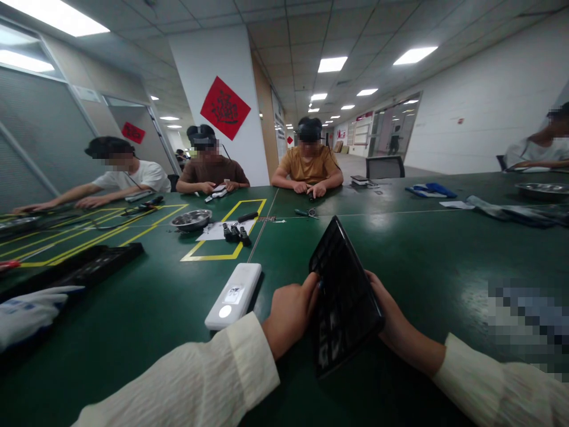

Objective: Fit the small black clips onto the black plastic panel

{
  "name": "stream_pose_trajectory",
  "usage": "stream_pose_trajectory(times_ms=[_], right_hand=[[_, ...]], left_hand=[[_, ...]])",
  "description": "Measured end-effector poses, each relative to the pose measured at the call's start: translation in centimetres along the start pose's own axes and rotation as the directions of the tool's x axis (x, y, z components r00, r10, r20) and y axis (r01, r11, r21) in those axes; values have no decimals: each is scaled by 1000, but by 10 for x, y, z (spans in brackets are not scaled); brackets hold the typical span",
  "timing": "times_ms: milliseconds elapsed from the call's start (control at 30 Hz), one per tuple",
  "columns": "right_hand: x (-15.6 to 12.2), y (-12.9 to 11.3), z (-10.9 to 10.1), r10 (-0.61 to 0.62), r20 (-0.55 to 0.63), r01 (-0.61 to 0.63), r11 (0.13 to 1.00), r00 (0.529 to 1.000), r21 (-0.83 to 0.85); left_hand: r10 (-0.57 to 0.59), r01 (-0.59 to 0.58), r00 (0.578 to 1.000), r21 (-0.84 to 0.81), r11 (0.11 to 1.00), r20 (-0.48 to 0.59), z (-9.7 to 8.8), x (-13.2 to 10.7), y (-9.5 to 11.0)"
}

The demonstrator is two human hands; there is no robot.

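Observation:
A thin black rectangular panel, like a tablet (344, 290), is tilted up on edge in front of me, its dark glossy face turned to the left with faint reflections on it. My right hand (393, 314) grips its right edge from behind, most fingers hidden by it. My left hand (291, 311) is curled at the left edge, thumb or forefinger against the face; its other fingers are partly hidden. On the table left of my left hand lies a white oblong device (235, 293) with a small square screen or label and a round light spot.
On the green table (146, 320) are a metal bowl (191, 219), black cylindrical parts (237, 233) on white paper, pliers (306, 212), a black tray (102, 264) and a white glove (33, 314). Several people sit around it; blue-and-grey cloths (507, 209) lie at right.

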State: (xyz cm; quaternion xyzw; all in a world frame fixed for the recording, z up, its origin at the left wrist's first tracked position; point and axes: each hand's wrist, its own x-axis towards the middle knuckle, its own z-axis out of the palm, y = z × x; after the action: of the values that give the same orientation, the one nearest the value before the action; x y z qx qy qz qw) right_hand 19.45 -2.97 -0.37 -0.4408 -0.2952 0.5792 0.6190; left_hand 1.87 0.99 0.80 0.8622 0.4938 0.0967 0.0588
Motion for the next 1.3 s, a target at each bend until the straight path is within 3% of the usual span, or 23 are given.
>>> stream_pose_trajectory(times_ms=[333, 1300], right_hand=[[0, -2, 3, 10, 3, -10, 1000, 1000, 15], [-3, -4, 2, 5, -23, -5, 1000, 1000, 11]], left_hand=[[-12, 9, 999, -94, 996, -33, 7, 0, -2], [25, -31, 999, -126, 992, -44, 12, -2, -4]])
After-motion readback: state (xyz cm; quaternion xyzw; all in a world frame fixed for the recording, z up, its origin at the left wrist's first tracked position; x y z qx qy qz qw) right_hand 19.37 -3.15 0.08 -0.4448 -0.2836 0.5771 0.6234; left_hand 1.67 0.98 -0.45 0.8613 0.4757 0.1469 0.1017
